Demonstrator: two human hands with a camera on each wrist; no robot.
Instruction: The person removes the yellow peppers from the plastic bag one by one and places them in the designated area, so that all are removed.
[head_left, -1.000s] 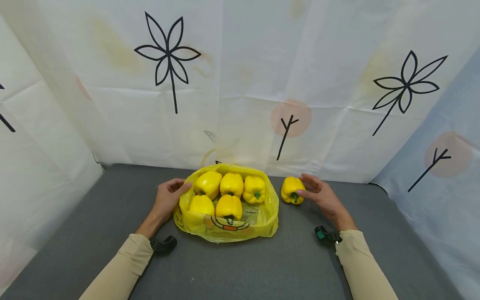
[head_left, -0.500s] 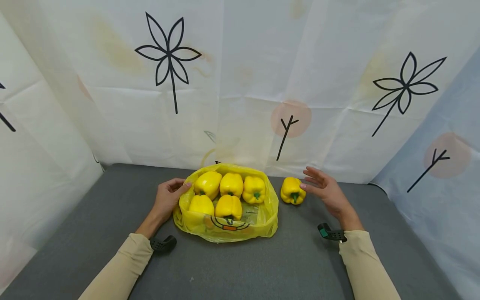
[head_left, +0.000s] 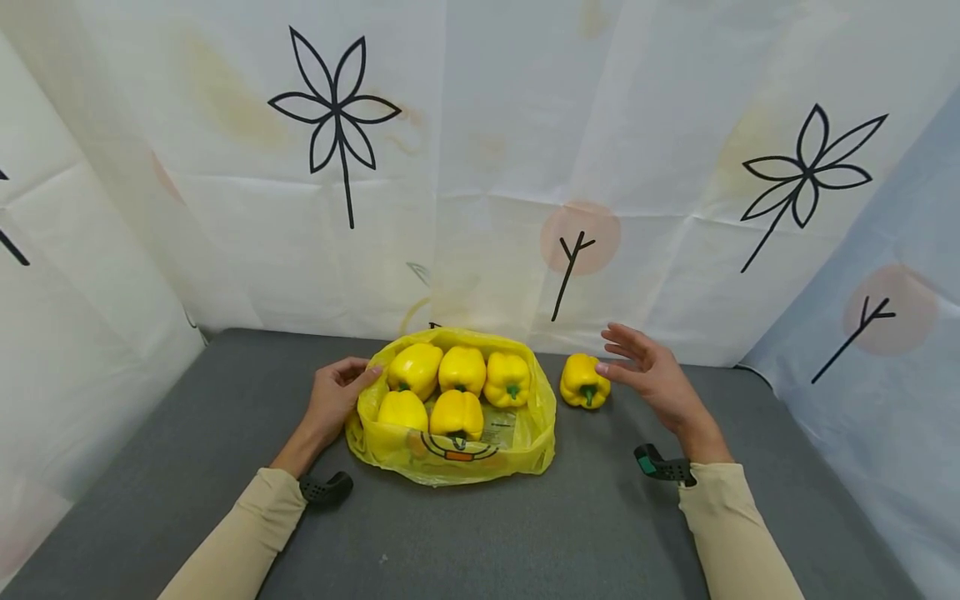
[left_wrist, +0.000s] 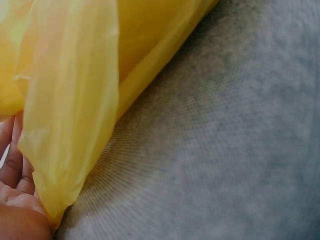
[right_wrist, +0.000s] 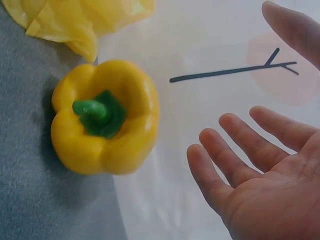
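A yellow plastic bag [head_left: 480, 468] sits wide open on the table, with several yellow bell peppers [head_left: 462, 368] inside it. My left hand [head_left: 335, 402] pinches the bag's left rim, thumb on the inner side. In the left wrist view, thin folds of the bag [left_wrist: 70, 110] cover part of that hand [left_wrist: 17, 185]. One loose yellow bell pepper [head_left: 582, 377] with a green stem stands just right of the bag. Beside it my right hand [head_left: 662, 390] hovers with fingers spread. The right wrist view shows a gap between this pepper [right_wrist: 135, 140] and the hand [right_wrist: 275, 185].
The grey table [head_left: 480, 542] stretches in front of the bag and to both sides. Behind it hangs a pale cloth [head_left: 487, 167] with drawn flowers and twigs. More cloth encloses the left and right sides. A dark band [head_left: 663, 468] circles the right wrist.
My right hand has drawn away from the loose bell pepper, rising slightly and to the right, with its fingers straighter. My left hand and the bag stay in place.
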